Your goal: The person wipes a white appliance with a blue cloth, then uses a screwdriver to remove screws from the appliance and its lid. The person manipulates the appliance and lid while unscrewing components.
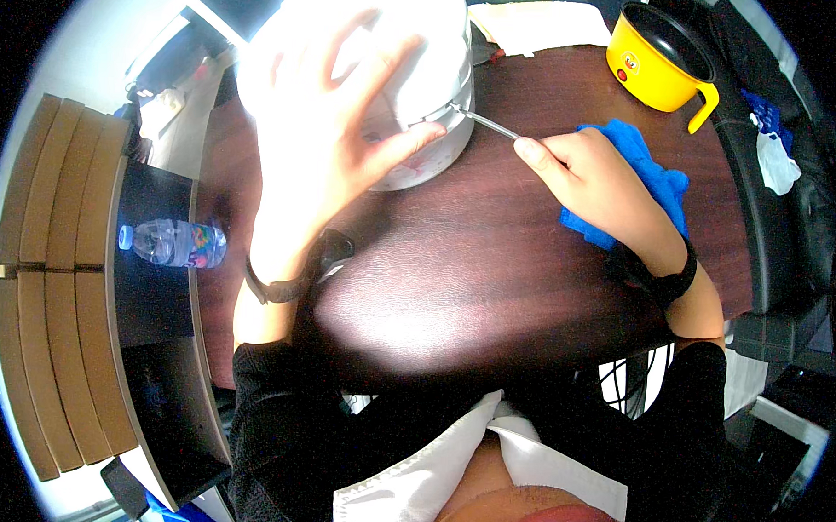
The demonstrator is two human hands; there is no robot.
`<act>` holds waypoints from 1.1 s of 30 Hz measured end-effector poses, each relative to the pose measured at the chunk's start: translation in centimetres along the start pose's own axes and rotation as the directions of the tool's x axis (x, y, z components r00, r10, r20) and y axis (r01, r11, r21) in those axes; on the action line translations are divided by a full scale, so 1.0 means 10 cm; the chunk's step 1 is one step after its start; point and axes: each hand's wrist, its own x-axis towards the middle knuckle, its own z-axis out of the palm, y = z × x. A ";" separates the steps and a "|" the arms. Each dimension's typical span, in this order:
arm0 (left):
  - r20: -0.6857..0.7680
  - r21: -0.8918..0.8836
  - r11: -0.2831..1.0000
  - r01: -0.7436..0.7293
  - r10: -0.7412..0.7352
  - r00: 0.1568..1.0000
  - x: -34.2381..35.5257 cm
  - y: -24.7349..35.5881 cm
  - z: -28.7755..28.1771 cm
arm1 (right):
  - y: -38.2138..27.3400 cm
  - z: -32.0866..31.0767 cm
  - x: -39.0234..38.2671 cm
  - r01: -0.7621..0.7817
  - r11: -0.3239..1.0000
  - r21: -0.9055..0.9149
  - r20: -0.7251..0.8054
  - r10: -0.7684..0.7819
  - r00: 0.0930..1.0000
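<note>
A large round white appliance or container (449, 41) stands at the far middle of the table, its upper part washed out by glare. My left hand (335, 120) lies against its side, fingers spread, thumb stretched toward a seam near the lower rim. In my closed right hand (591, 175) is a thin silver metal tool (492, 125). The tool's tip touches the appliance's side at the seam; its kind cannot be made out, as the grip hides its handle end. Beneath and beside my right hand lies a crumpled blue cloth (660, 182).
The dark brown wooden table (455, 253) has a curved edge. A yellow pot with a handle (655, 71) stands far right, and a pale cloth (541, 26) lies at the back. A water bottle (175, 243) lies on its side at left, near stacked brown boxes (54, 276).
</note>
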 end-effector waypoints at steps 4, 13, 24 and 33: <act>-0.002 0.012 1.000 0.018 -0.018 1.000 -0.01 0.01 0.02 | -0.01 0.01 0.03 0.003 1.000 -0.004 0.005 -0.003 1.000; -0.021 0.088 0.995 0.041 -0.039 0.999 -0.05 0.07 0.06 | 0.02 0.13 0.00 -0.067 0.991 0.113 0.044 0.063 0.997; -0.031 0.142 0.989 0.044 -0.040 0.999 -0.04 0.07 0.07 | -0.21 0.45 -0.17 -0.681 -0.011 0.733 0.670 -0.162 0.724; -0.028 0.142 0.989 0.046 -0.042 0.999 -0.06 0.06 0.07 | -0.16 0.32 -0.19 -0.483 0.506 0.714 0.528 0.065 0.847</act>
